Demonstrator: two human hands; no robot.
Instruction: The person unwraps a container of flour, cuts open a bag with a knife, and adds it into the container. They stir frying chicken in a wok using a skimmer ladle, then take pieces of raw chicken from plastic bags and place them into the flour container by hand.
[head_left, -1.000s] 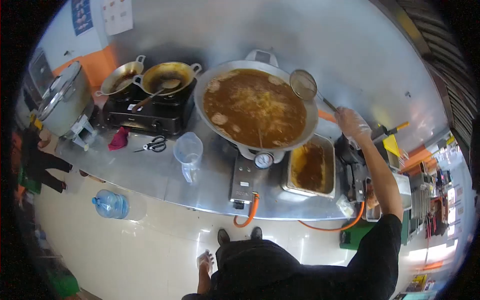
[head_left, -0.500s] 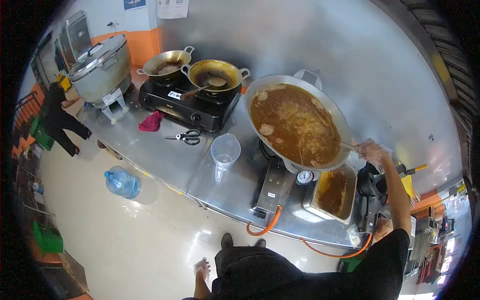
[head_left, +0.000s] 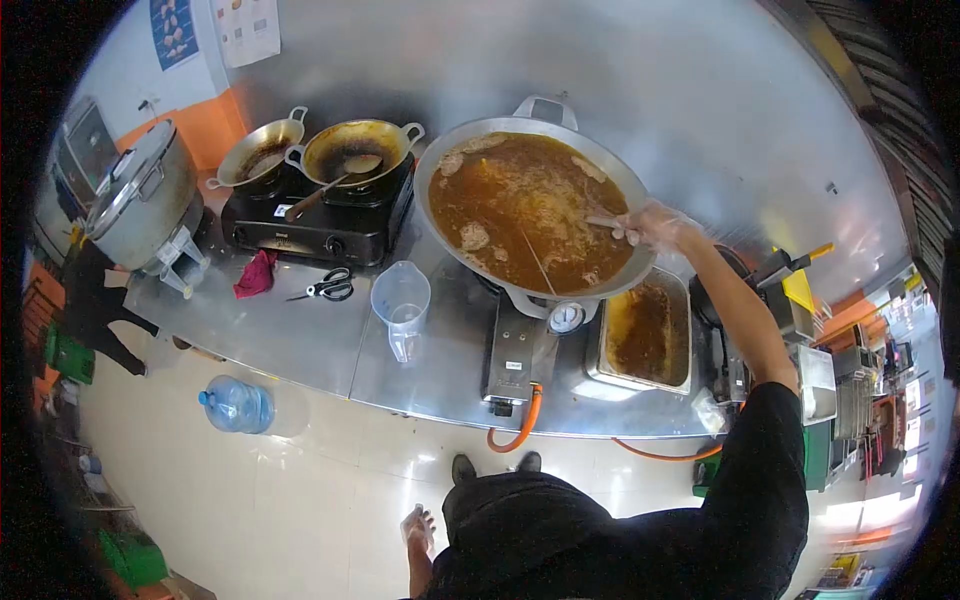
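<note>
My right hand [head_left: 655, 226], in a clear plastic glove, is closed round the handle of a strainer [head_left: 603, 221] at the right side of a large wok [head_left: 640, 190]. The strainer's head is down in the bubbling brown oil [head_left: 520, 210] and does not show. A thermometer [head_left: 566, 317] with a round dial sits at the wok's front rim, its thin probe reaching into the oil. Low beside my body hangs my left hand [head_left: 418, 522], also gloved, with its fingers apart and nothing in them.
Right of the wok's front is a metal tray [head_left: 640, 330] of brown liquid. Leftward are a clear jug [head_left: 401, 300], scissors [head_left: 331, 286], a red cloth [head_left: 257, 274], a black stove [head_left: 300, 235] with two pans and a large pot [head_left: 150, 200]. A person [head_left: 100, 310] stands far left.
The strainer, held above the wok one second ago, is now down in the oil, and my right hand has moved in over the wok's rim. The camera view has swung left and back.
</note>
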